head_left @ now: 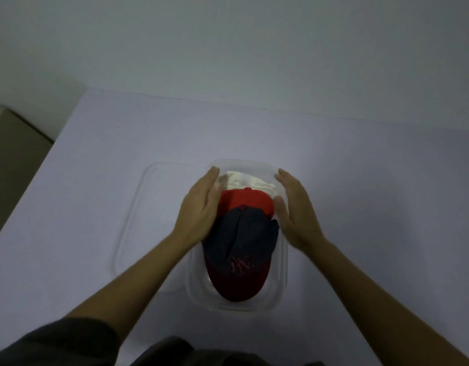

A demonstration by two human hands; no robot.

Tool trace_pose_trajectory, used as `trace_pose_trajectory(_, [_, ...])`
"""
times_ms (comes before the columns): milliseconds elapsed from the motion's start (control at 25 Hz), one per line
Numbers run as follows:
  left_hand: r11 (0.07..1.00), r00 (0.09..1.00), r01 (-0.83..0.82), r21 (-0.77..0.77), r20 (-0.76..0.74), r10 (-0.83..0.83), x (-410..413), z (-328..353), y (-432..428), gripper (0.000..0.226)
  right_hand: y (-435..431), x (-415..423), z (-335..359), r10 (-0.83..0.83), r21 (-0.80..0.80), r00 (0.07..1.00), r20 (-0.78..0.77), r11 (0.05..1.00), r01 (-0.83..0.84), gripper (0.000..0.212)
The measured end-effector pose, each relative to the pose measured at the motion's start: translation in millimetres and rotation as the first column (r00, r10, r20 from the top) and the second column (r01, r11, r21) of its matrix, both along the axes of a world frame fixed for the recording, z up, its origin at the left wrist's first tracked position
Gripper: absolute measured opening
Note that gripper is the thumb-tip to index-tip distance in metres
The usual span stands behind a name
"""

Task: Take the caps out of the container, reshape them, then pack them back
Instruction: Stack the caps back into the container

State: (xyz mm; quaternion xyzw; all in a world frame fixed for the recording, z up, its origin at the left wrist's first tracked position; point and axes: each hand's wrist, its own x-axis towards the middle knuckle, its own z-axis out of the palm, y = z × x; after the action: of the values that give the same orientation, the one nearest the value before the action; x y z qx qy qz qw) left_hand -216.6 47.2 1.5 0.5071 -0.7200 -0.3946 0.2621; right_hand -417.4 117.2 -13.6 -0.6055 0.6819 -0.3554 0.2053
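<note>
A clear plastic container (pixel 279 291) sits on the table in front of me with three caps nested in it. Nearest me lies a navy cap (pixel 241 241) with a dark red brim and red embroidery. Behind it is a red cap (pixel 244 200), and a cream cap (pixel 247 180) is at the far end. My left hand (pixel 199 210) lies flat against the left side of the caps, fingers extended. My right hand (pixel 296 210) rests flat against the right side, over the container wall. Neither hand is curled around a cap.
The container's clear lid (pixel 133 215) lies flat on the table just left of the container, partly under my left arm. The pale table (pixel 373 207) ends at the far edge near a white wall. A brown floor (pixel 14 154) shows at the left.
</note>
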Motion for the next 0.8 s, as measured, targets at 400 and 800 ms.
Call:
trace_pose_trajectory(400, [0.981,0.998,-0.053,0.186,0.051,0.044,-29,-53,-4,0.059,-12,50,-35,-0.153,0.355,0.983,0.097,0.929,0.110,0.063])
trace_pose_trajectory(800, [0.998,0.957,0.008,0.066,0.287,-0.027,-26,-28,-55,0.024,-50,-2,-12,-0.045,0.427,0.893,-0.448,0.867,0.257,0.038])
